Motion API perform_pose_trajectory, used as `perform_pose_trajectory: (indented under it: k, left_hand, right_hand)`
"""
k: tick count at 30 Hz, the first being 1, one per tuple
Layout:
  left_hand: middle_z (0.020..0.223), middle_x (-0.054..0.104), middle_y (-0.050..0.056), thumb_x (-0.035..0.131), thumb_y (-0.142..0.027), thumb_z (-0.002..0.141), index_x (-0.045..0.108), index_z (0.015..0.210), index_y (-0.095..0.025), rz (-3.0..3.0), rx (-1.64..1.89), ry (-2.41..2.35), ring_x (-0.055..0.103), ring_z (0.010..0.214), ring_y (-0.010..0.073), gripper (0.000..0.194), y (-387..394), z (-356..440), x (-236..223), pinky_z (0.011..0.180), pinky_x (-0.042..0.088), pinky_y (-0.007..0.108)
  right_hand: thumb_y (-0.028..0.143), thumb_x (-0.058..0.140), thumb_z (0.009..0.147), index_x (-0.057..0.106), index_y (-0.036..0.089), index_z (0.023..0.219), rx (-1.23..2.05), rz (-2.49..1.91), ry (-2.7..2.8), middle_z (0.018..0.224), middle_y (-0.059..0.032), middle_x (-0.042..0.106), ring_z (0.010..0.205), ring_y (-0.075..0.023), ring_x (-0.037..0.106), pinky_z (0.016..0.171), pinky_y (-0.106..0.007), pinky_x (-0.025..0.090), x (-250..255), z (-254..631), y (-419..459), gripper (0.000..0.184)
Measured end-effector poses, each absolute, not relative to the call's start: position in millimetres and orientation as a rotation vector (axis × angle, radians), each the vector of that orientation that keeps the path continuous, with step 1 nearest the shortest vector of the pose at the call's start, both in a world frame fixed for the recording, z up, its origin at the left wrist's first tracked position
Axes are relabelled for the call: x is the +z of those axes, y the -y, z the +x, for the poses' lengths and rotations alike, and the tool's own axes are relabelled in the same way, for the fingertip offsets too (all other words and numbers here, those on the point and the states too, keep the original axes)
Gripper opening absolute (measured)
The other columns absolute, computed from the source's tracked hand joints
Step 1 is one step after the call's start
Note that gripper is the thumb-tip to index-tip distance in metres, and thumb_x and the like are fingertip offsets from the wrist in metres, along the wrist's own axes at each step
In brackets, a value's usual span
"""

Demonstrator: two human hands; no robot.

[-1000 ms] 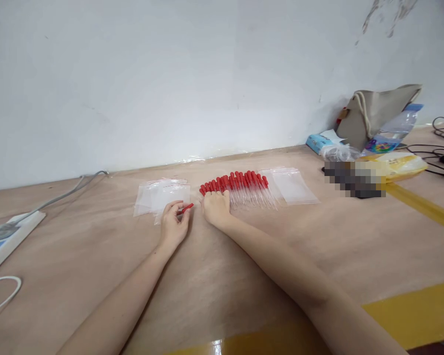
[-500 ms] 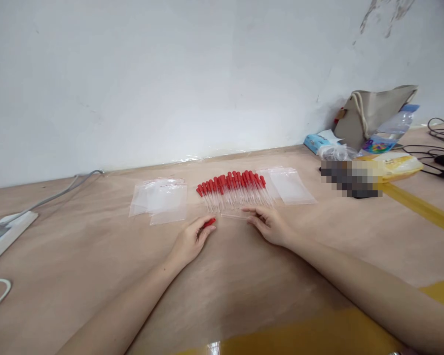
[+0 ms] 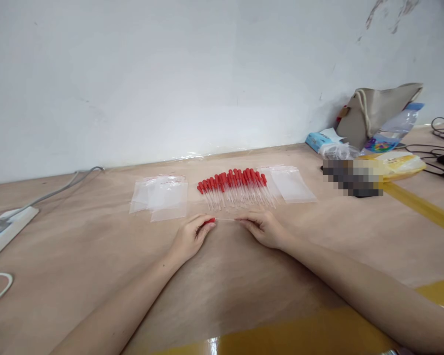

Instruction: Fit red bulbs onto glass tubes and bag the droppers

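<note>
Between thumb and fingers, my left hand [image 3: 193, 237] pinches a red rubber dropper bulb [image 3: 210, 221], mostly covered by the fingers. Facing it, my right hand [image 3: 262, 228] is closed on a thin clear dropper tube [image 3: 225, 220]. The tube's left end meets the open end of the bulb; how far it is inside I cannot tell. Just beyond the hands lies a row of several droppers [image 3: 237, 187], red bulbs away from me and clear tips toward me.
Clear zip bags [image 3: 169, 199] lie left of the row, and more zip bags [image 3: 295, 185] lie to its right. A power strip [image 3: 13, 229] is at far left. Back right are a tissue pack [image 3: 318, 142], a grey bag [image 3: 383, 111], a plastic bottle [image 3: 395, 129] and black cables [image 3: 434, 153].
My right hand left the row with a clear tube and brought it left to the bulb. My left hand moved right and nearer with the bulb.
</note>
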State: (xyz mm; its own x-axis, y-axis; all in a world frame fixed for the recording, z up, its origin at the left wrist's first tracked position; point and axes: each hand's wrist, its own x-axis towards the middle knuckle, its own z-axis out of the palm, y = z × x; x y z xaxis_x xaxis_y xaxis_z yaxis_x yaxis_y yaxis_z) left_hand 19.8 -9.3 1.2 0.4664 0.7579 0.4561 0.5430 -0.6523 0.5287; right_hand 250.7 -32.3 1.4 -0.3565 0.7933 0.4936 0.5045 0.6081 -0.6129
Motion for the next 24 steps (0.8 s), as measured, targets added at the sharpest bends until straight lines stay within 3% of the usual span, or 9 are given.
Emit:
perform_pose_trajectory:
  k: [7, 13, 24]
  left_hand:
    - [0.087, 0.064, 0.005, 0.045, -0.027, 0.087, 0.061, 0.093, -0.020, 2.467, 0.932, -0.957, 0.059, 0.078, 0.0144, 0.019, 12.4, 19.5, 2.0, 0.072, 0.047, 0.027]
    - [0.086, 0.062, 0.005, 0.043, -0.027, 0.088, 0.061, 0.093, -0.019, 2.542, 0.854, -0.880, 0.058, 0.079, 0.0139, 0.020, 13.2, 20.1, 1.6, 0.072, 0.046, 0.026]
    - [0.083, 0.062, 0.005, 0.044, -0.028, 0.087, 0.061, 0.092, -0.018, 2.624, 0.871, -0.902, 0.058, 0.075, 0.0130, 0.020, 14.1, 20.7, -1.4, 0.069, 0.046, 0.024]
  right_hand:
    - [0.027, 0.050, 0.082, 0.066, 0.021, 0.081, 0.425, -1.129, 2.064, 0.065, 0.0000, 0.062, 0.058, -0.0107, 0.054, 0.065, -0.026, 0.040, 1.9, 249.8, 31.6, 0.017]
    - [0.024, 0.050, 0.083, 0.065, 0.021, 0.080, 0.291, -1.153, 2.150, 0.069, 0.0006, 0.061, 0.063, -0.0101, 0.053, 0.077, -0.031, 0.032, -3.6, 252.9, 26.0, 0.015]
    - [0.025, 0.047, 0.083, 0.063, 0.020, 0.078, 0.208, -1.233, 2.168, 0.067, 0.0007, 0.060, 0.060, -0.0100, 0.050, 0.072, -0.029, 0.026, -4.2, 249.9, 27.6, 0.017]
